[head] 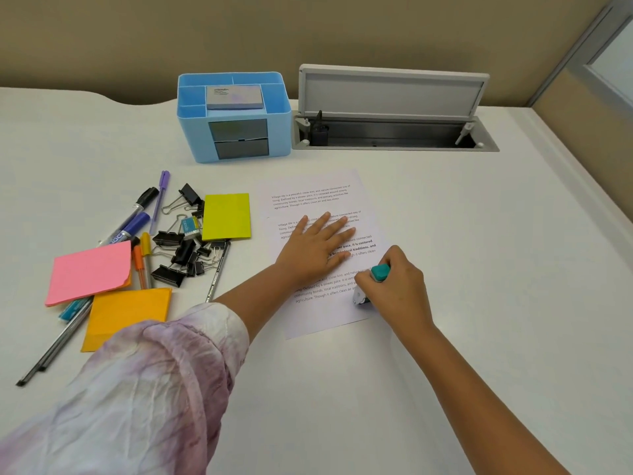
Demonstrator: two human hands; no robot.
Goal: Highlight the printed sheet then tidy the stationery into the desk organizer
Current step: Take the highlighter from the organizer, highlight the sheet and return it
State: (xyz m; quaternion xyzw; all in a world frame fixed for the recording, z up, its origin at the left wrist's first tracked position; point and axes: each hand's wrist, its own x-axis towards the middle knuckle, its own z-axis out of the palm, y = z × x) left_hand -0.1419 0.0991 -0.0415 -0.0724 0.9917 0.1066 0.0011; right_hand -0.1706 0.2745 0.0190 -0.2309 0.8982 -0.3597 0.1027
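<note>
Head view: printed sheet (325,248) lies flat on the white desk (479,234), slightly rotated, just in front of and to the right of the blue desk organizer (233,118). Left hand (315,246) is open, palm down, fingers spread, pressing on the sheet's middle. Right hand (394,289) is closed around a teal-capped highlighter (371,284), tip down at the sheet's lower right text lines. Left of the sheet: yellow-green sticky pad (226,216), then a heap of black binder clips (185,245), a pencil (217,272), purple and black markers (137,217), orange and yellow pens (143,258). Further left of the sheet: pink sticky pad (89,272) and orange sticky pad (128,317), thin dark pens (54,347) poking out beneath. Organizer top holds a grey box (234,97). Open cable hatch (394,111) sits behind the sheet.
</note>
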